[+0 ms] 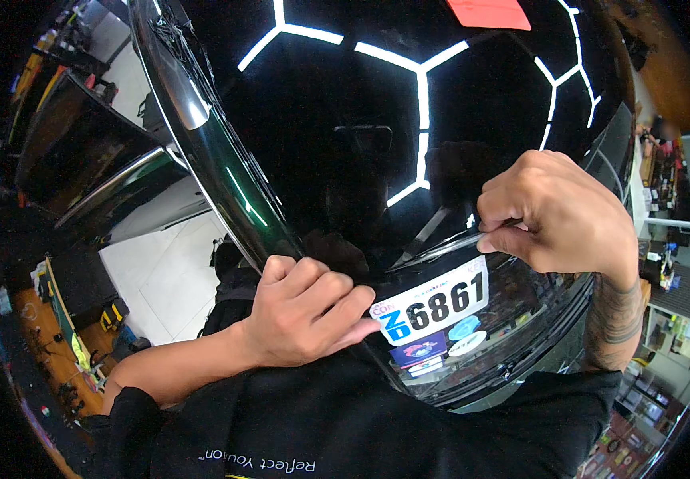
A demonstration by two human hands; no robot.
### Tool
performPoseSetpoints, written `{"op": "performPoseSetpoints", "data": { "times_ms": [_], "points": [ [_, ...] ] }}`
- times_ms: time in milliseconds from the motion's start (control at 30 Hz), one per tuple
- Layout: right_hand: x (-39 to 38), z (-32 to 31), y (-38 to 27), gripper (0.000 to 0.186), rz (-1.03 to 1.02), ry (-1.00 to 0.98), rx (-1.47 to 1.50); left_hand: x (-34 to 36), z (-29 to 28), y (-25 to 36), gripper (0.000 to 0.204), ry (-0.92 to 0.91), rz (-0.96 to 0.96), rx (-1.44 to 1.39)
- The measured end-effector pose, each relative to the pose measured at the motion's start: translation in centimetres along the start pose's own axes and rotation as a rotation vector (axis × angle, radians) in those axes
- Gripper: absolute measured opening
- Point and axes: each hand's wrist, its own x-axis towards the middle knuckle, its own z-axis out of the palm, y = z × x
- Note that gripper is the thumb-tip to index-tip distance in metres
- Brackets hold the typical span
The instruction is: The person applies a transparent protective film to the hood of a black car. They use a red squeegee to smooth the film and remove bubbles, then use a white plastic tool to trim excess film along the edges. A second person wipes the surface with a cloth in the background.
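A glossy black car roof (337, 96) fills the middle, with hexagon lights reflected in it. My right hand (557, 215) is closed in a pinch on the edge of a thin black film (441, 249), raised in a narrow fold above the windshield. My left hand (309, 311) is curled at the roof's front corner, beside the dark green side rail (237, 180); what its fingers hold, if anything, is hidden. Between the hands, a white label (445, 299) with large dark characters sits on the windshield (513, 327), above several smaller stickers (466, 343).
A flat red piece (490, 12) lies on the roof at the far edge. Loose crumpled black film (176, 32) runs along the left rail. An open car door (113, 188) stands out to the left over pale floor tiles (161, 271). A yellow-and-black tool (111, 316) is at lower left.
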Motion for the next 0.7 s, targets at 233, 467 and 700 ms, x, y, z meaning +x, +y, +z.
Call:
{"op": "performPoseSetpoints", "data": {
  "times_ms": [233,467,700],
  "points": [
    [0.2,-0.2,-1.4,0.021,0.026,0.038,-0.056,1.1,0.9,0.5,0.033,0.006,-0.055,0.033],
    [0.4,-0.7,-2.5,0.014,0.018,0.042,-0.195,2.0,1.1,0.5,0.027,0.026,-0.046,0.006],
    [-0.1,0.3,-4.1,0.011,0.063,-0.007,-0.249,1.6,1.6,-0.2,0.029,0.027,0.022,-0.027]
  ]
}}
